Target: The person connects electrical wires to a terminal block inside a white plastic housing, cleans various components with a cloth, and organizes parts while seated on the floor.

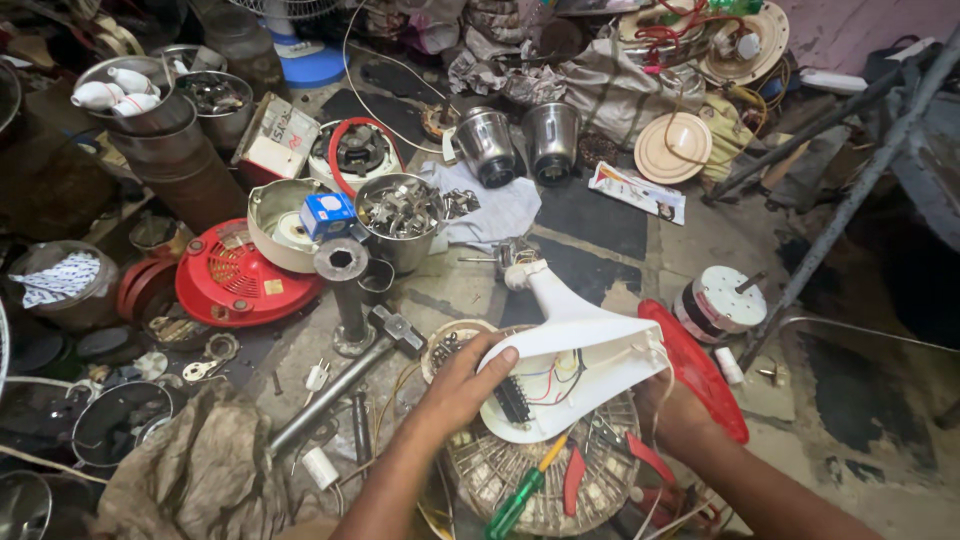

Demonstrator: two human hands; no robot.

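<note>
My left hand (462,385) grips the left rim of a white plastic fan base housing (575,340), turned open side up so its coloured wires and a black switch block (514,400) show. My right hand (672,408) holds the housing's right underside, mostly hidden behind it. A red plastic cover (700,372) lies just right of the housing. Below the hands sits a round wire grille (540,480) with a green-handled screwdriver (522,495) and red-handled pliers (600,462) on it.
A steel pot of metal parts (398,215), a red round cover (235,280), a hammer (350,375) and a metal pipe stand (345,290) crowd the left. Two steel mixer jars (520,145) stand behind. A white motor (722,300) sits right, beside grey metal bars (850,200).
</note>
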